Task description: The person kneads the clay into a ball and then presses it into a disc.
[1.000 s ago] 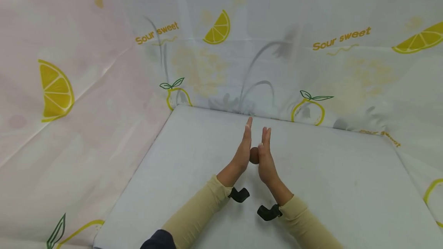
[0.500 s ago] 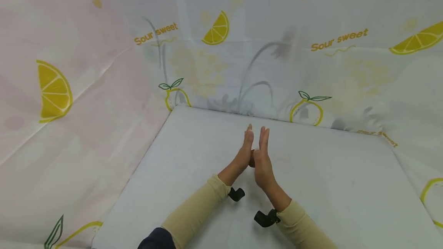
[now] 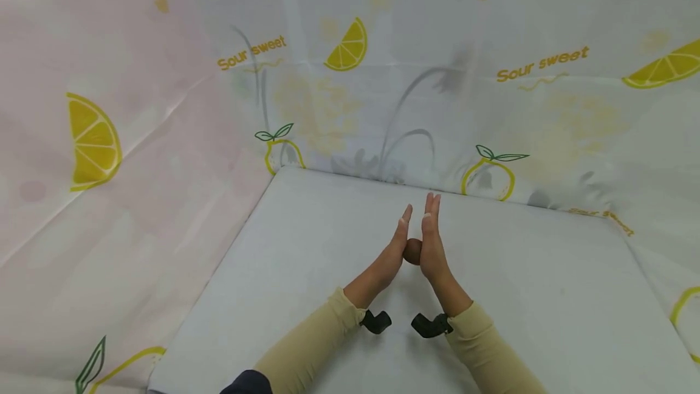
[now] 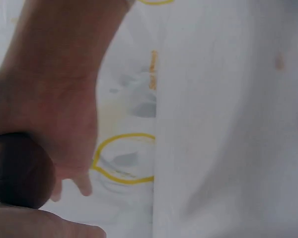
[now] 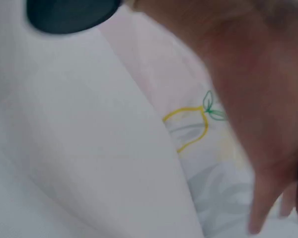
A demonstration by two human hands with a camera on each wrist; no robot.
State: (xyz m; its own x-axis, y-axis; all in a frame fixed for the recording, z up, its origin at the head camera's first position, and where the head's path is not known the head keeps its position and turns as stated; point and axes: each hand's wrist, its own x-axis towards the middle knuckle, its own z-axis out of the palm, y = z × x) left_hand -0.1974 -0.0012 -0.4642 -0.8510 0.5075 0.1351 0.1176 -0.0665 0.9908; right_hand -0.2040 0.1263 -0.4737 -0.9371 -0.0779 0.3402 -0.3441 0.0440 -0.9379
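Flat hands mostly hide a brown lump pressed between them.

Between the flat palms, the right hand has slid farther from the person than the left hand, reversing the earlier offset, rolling the small brown ball slightly rightward.

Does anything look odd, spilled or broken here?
Nothing stands out. A small brown ball sits pressed between the flat palms of the left hand and right hand, above the white table.
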